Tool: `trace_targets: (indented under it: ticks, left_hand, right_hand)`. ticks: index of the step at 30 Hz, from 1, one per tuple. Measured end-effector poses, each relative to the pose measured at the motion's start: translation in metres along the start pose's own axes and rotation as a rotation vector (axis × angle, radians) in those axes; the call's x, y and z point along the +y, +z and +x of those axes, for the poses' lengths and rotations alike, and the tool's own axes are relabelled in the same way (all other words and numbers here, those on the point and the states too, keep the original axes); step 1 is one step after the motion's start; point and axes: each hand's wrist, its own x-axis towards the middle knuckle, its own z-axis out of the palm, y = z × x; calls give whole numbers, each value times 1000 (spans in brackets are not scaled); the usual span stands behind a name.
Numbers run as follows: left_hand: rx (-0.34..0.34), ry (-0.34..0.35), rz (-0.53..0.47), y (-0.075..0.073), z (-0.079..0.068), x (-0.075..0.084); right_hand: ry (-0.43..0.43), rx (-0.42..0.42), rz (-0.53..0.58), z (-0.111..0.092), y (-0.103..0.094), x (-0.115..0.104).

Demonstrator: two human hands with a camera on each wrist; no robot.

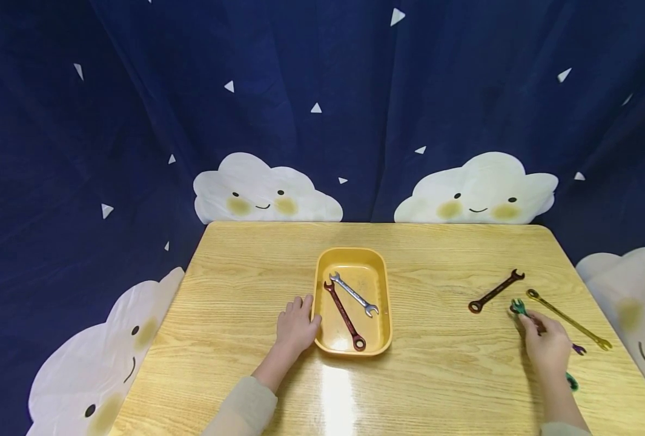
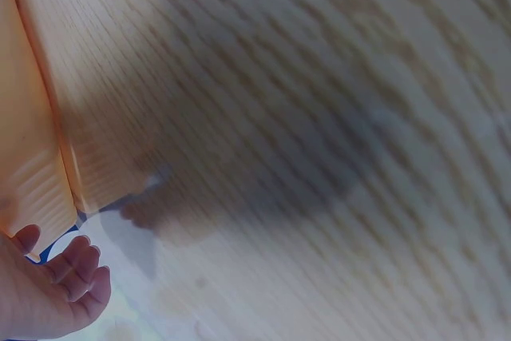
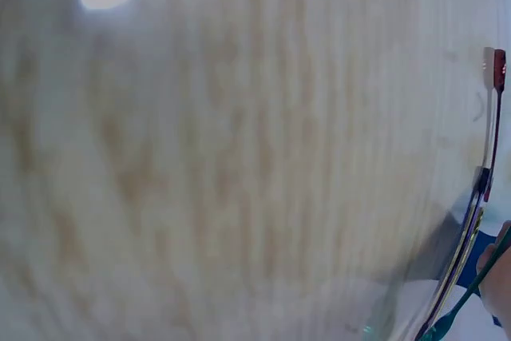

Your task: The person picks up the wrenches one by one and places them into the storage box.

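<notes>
Right hand (image 1: pixel 548 346) pinching green wrench (image 1: pixel 519 307), yellow wrench (image 1: pixel 567 319) just beside; left hand (image 1: pixel 296 328) loosely spread at left side of tray (image 1: pixel 389 300).

Six wrenches (image 1: pixel 353 294) were visible: one silver wrench (image 1: pixel 354 295) and one dark red wrench (image 1: pixel 343 312) in one yellow tray (image 1: pixel 366 277); outside it, one brownish wrench (image 1: pixel 496 292), one gold wrench (image 1: pixel 568 319), one purple wrench (image 1: pixel 579 349) and one green wrench (image 1: pixel 519 307). Two hands (image 1: pixel 297 327), one table (image 1: pixel 235 284) and four smiling clouds (image 1: pixel 264 191) also appeared.
</notes>
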Motion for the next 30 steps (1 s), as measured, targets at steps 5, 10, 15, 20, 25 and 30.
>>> trace_targets:
  ticks: [5,10,15,20,25,30]
  left_hand:
    - [3,1,2,0,0,0]
    - [5,2,4,0,0,0]
    - [9,4,7,0,0,0]
    - [6,3,2,0,0,0]
    - [-1,1,-1,0,0,1]
    - [-2,1,0,0,0,0]
  right_hand:
    - [14,-25,30,3,-1,-10]
    - [-3,10,66,6,2,-17]
    - [-9,24,78,10,6,-24]
    - [-5,22,101,13,10,-30]
    - [-29,40,121,16,17,-38]
    - [-79,58,139,17,23,-46]
